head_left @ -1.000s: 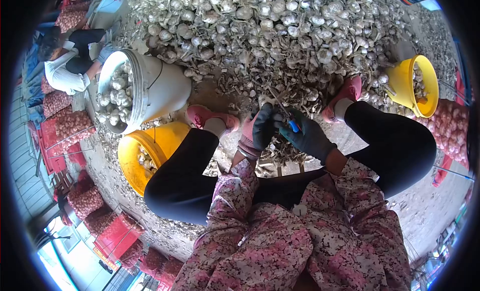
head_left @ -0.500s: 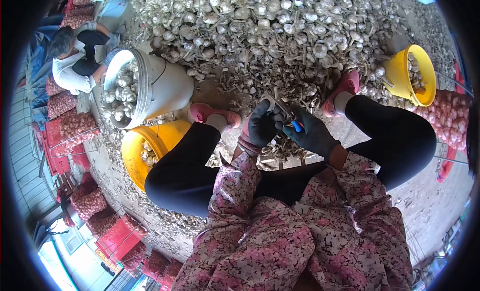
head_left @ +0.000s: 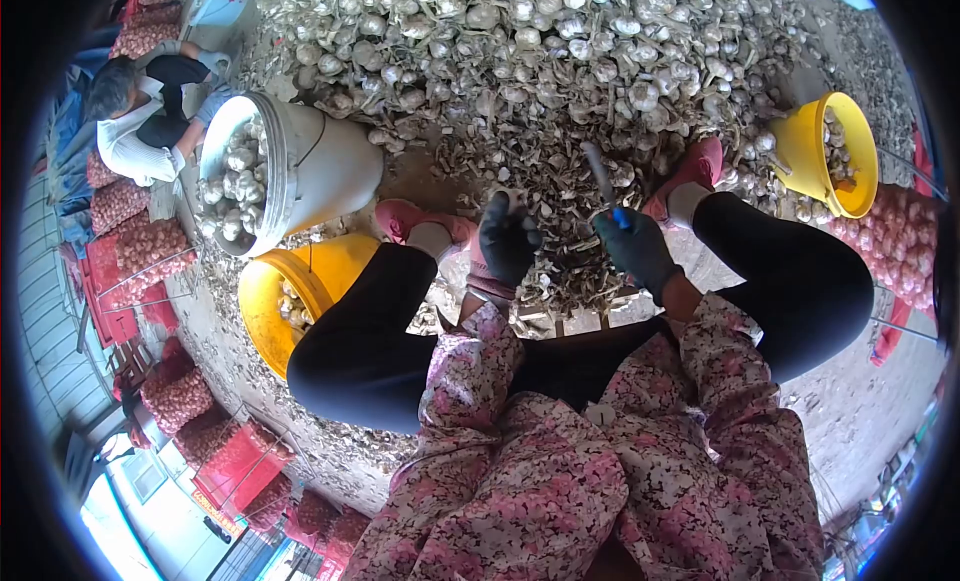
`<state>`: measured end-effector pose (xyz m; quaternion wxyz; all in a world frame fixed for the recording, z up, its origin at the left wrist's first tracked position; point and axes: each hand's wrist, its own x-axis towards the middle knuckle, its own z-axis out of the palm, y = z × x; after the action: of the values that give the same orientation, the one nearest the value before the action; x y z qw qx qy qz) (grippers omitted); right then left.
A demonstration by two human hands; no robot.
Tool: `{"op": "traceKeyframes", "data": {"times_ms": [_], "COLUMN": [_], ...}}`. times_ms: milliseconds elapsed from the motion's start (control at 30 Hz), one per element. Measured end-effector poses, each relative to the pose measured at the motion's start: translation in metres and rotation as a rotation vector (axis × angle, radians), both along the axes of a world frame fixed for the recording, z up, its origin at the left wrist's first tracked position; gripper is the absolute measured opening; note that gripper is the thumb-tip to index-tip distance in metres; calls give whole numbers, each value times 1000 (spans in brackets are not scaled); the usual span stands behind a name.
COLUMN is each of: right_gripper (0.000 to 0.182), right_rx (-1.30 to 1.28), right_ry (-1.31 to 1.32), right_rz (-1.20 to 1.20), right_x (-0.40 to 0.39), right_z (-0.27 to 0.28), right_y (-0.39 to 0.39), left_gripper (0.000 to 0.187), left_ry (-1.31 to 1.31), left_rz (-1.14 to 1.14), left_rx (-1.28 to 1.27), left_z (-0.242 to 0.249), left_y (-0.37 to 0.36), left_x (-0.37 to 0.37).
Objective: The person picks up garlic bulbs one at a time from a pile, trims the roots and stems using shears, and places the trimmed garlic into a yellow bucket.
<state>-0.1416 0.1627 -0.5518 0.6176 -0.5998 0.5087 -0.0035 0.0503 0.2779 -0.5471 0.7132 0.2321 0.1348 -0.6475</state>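
Observation:
My gloved left hand (head_left: pixel 508 243) is closed round a pale garlic bulb (head_left: pixel 514 197), which shows at its fingertips. Apart from it, on the right, my gloved right hand (head_left: pixel 635 249) grips a tool with a blue part (head_left: pixel 621 218) at the handle; its long narrow blade (head_left: pixel 598 171) points up and away from me. Dry garlic skins and stalks (head_left: pixel 565 271) lie on the ground under both hands. Beyond them spreads a large heap of garlic bulbs (head_left: pixel 520 41).
A white bucket (head_left: pixel 330 166) of garlic and a yellow bucket (head_left: pixel 345 266) stand at left, another yellow bucket (head_left: pixel 800 146) at right. A co-worker (head_left: pixel 140 121) crouches by the white bucket. Red net sacks (head_left: pixel 175 396) line the left side; more sacks (head_left: pixel 885 241) are at right.
My hands have moved apart, the left one slightly left and the right one rightward. The blade has come away from the left hand and now points up.

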Motion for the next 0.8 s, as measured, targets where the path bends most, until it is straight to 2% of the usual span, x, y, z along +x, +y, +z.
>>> {"op": "traceKeyframes", "data": {"times_ms": [33, 67, 133, 167, 200, 233, 267, 300, 333, 367, 500, 567, 600, 667, 800], "right_gripper": [47, 47, 50, 59, 59, 63, 68, 75, 75, 77, 84, 85, 86, 86, 85], "right_rx": [266, 267, -386, -382, -376, -590, -807, -817, -816, -811, -773, -777, -755, -733, -676], "right_ry": [-53, -50, -95, -87, -79, -69, -61, -24, -20, 40, 194, 223, 234, 247, 209], "right_rz": [-101, -90, 133, 219, 220, 305, 388, 414, 412, 468, 604, 641, 644, 646, 679], "right_x": [-8, -7, -3, 1, 3, 3, 4, 6, 6, 6, 7, 6, 6, 6, 3], "right_z": [-7, 1, 27, 43, 45, 47, 48, 47, 47, 49, 56, 54, 51, 46, 40], "right_y": [-9, -11, -7, -6, -1, 4, 8, 11, 13, 14, 13, 15, 17, 16, 18], "left_gripper": [16, 13, 18, 21, 26, 38, 38, 41, 44, 56, 52, 53, 53, 55, 56], "left_ry": [-389, -775, -676, -861, -1043, -1172, -1168, -1206, -1245, -1149, -1207, -1499, -1496, -1680, -1663], "left_rz": [-13, -20, 50, 58, 63, 50, 47, 18, -10, -143, -115, -330, -332, -479, -517], "left_rx": [189, 385, 443, 404, 360, 331, 331, 283, 234, 269, 355, 554, 556, 640, 685], "left_z": [-4, -8, -18, -27, -21, -13, -2, 6, 10, 10, 7, 16, 20, 26, 35], "left_y": [1, 3, 0, 0, -3, -4, -9, -12, -13, -10, -4, -3, -3, -6, -9], "left_x": [5, 8, 10, 10, 6, 0, -6, -13, -18, -17, -19, -17, -16, -14, -15]}}
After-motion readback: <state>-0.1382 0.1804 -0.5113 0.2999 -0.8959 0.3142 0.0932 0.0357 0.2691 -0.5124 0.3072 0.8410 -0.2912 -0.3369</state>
